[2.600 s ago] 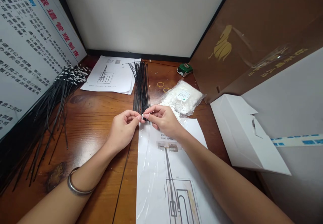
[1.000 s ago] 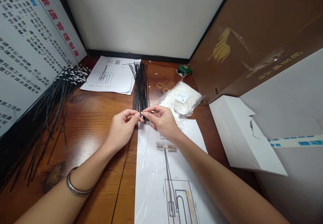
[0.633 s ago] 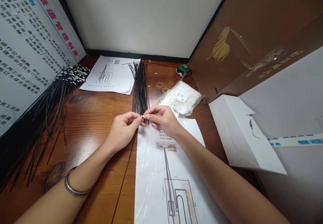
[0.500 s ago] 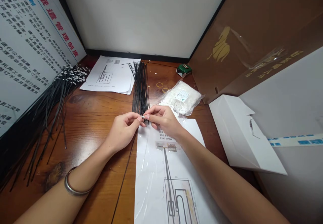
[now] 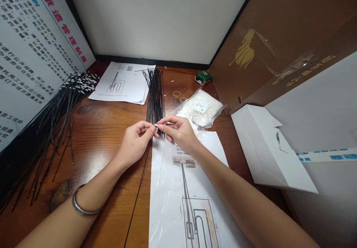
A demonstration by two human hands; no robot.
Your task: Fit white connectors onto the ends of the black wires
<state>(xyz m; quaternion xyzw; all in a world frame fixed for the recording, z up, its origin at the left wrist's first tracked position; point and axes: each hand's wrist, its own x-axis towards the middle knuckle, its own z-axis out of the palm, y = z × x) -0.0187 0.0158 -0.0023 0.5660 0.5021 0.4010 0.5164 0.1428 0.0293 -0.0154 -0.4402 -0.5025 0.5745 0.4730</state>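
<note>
My left hand (image 5: 135, 142) and my right hand (image 5: 180, 132) meet fingertip to fingertip over the wooden desk (image 5: 95, 136). Between them they pinch a small white piece (image 5: 156, 125) at the tip of a thin black wire (image 5: 136, 199) that trails toward me across the desk. Just beyond the fingers lies a bundle of black wires (image 5: 155, 95). Under my right wrist is a laminated drawing sheet (image 5: 184, 196). Both hands are closed in a pinch.
A bag of white parts (image 5: 201, 108) lies to the right of the bundle. Many finished wires (image 5: 52, 117) fan out at the left by a printed board. A paper drawing (image 5: 122, 82), rubber bands (image 5: 177, 94), a green tape measure (image 5: 203, 77) and a white box (image 5: 267, 151) are around.
Almost nothing: both hands keep the same pinch at the wire tip, shifting only slightly.
</note>
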